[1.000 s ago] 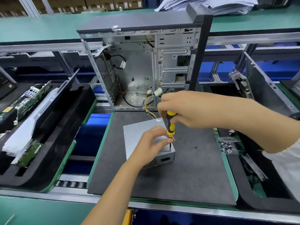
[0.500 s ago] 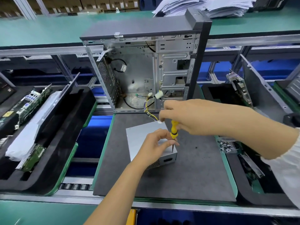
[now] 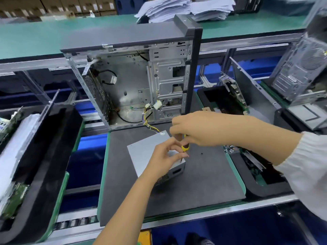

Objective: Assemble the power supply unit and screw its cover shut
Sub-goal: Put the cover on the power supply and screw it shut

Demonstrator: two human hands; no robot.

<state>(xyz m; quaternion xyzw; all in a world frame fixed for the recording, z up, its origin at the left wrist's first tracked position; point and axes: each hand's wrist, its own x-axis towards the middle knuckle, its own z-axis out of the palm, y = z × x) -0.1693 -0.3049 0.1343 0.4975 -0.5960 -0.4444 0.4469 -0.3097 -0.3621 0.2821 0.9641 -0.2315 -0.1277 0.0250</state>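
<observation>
The PSU (image 3: 150, 152) lies on the mat (image 3: 203, 177) before the open case (image 3: 134, 82). The left hand (image 3: 165, 156) curls over its near right corner, pinching the shaft of the screwdriver (image 3: 184, 147); the right hand (image 3: 196, 128) grips the handle above.

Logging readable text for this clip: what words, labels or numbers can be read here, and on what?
None can be read.
Round sticker on the power supply unit: too small.
White tag on the computer case: blurred.
Paper stacks behind: print illegible.
</observation>
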